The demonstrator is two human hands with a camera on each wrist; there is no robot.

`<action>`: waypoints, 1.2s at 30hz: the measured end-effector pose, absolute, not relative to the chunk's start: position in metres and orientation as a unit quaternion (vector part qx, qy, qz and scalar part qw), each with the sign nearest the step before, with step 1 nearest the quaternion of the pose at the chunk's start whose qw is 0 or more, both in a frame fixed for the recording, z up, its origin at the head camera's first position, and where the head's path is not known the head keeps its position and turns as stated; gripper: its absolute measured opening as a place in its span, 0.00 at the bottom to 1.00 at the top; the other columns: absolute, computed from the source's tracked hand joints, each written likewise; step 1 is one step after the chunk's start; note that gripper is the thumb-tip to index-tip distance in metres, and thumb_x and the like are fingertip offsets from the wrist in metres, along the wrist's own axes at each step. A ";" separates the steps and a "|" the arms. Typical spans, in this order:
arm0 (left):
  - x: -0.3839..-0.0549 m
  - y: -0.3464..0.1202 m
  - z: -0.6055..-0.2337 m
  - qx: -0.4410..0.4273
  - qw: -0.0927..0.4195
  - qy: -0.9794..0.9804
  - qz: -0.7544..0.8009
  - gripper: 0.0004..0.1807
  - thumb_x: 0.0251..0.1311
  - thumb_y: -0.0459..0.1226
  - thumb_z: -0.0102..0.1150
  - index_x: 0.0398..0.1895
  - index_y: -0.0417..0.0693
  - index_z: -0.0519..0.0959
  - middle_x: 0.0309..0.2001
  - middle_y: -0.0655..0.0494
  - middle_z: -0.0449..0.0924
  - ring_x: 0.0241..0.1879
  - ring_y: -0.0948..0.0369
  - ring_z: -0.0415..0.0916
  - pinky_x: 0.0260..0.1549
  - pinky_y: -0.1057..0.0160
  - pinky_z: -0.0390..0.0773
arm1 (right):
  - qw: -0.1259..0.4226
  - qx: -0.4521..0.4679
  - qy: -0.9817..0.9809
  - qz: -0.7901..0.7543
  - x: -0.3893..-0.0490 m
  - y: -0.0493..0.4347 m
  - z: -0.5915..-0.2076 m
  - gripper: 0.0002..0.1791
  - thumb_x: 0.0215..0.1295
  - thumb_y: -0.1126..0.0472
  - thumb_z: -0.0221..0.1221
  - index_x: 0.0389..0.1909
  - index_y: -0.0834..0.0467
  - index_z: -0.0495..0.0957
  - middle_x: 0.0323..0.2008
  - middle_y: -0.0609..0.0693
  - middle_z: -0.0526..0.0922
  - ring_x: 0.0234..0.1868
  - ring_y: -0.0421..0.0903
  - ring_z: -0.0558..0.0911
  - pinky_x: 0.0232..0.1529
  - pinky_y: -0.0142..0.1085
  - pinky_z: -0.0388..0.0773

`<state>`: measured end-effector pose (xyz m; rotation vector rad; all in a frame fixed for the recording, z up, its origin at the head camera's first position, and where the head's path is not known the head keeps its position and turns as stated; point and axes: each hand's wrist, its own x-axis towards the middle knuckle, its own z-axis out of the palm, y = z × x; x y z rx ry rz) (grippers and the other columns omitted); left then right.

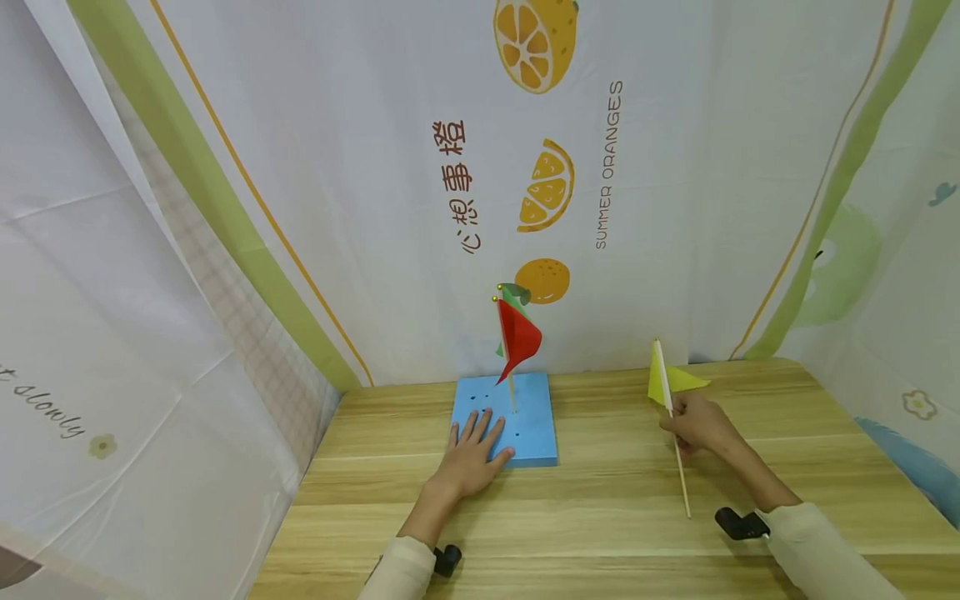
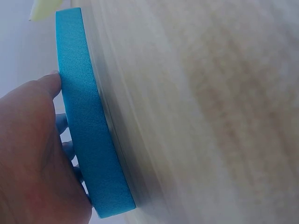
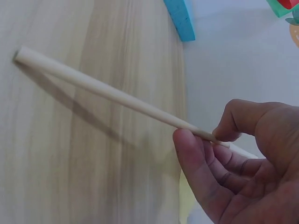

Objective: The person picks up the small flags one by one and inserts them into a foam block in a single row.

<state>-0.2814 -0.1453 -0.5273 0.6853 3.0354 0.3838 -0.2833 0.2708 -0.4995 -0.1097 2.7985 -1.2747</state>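
With fingers spread, my left hand (image 1: 467, 465) lies flat on the near left part of a blue foam block (image 1: 536, 446). Small holes show in the block's top. A red flag (image 1: 519, 335) on a thin stick stands upright in it, and a green flag (image 1: 517, 300) shows partly hidden behind the red one. My right hand (image 1: 701, 423) pinches the wooden stick (image 3: 112, 93) of a yellow flag (image 1: 678, 382) between thumb and fingers, right of the block. The flag's cloth is at the far end; the bare stick end points toward me, tilted close over the table.
The wood-grain table (image 1: 600, 533) meets a white curtain (image 1: 375, 208) printed with oranges at its back edge. More curtain hangs along the left and right sides. A black wrist camera mount (image 1: 741, 525) sits at the right sleeve, another (image 1: 447, 561) at the left.
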 end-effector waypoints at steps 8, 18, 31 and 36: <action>-0.282 -0.146 -0.527 0.224 -0.003 0.966 0.132 0.37 0.72 0.61 0.38 0.78 0.55 0.54 0.80 0.48 0.44 0.78 0.42 0.38 0.72 0.33 0.41 | 0.022 -0.041 0.897 -0.440 -0.283 0.263 -0.492 0.09 0.65 0.62 0.57 0.32 0.65 0.69 0.19 0.55 0.78 0.19 0.46 0.81 0.22 0.40 0.84; -0.280 -0.145 -0.522 0.220 0.007 0.968 0.121 0.38 0.72 0.62 0.36 0.78 0.55 0.52 0.80 0.48 0.43 0.79 0.43 0.38 0.72 0.34 0.42 | -0.009 -0.049 0.888 -0.456 -0.283 0.258 -0.485 0.09 0.68 0.62 0.57 0.34 0.65 0.72 0.24 0.58 0.79 0.22 0.46 0.82 0.26 0.41 0.85; -0.280 -0.145 -0.524 0.220 0.004 0.969 0.115 0.38 0.72 0.62 0.35 0.79 0.56 0.51 0.80 0.49 0.43 0.79 0.43 0.38 0.72 0.34 0.43 | -0.058 -0.071 0.874 -0.477 -0.284 0.247 -0.477 0.07 0.69 0.63 0.55 0.34 0.63 0.73 0.30 0.59 0.80 0.28 0.49 0.85 0.29 0.42 0.86; -0.281 -0.145 -0.526 0.222 0.000 0.967 0.123 0.38 0.72 0.62 0.35 0.78 0.56 0.52 0.80 0.48 0.44 0.78 0.42 0.39 0.72 0.33 0.42 | -0.068 -0.079 0.867 -0.487 -0.284 0.242 -0.473 0.05 0.68 0.65 0.54 0.33 0.63 0.73 0.29 0.60 0.80 0.28 0.49 0.84 0.29 0.42 0.86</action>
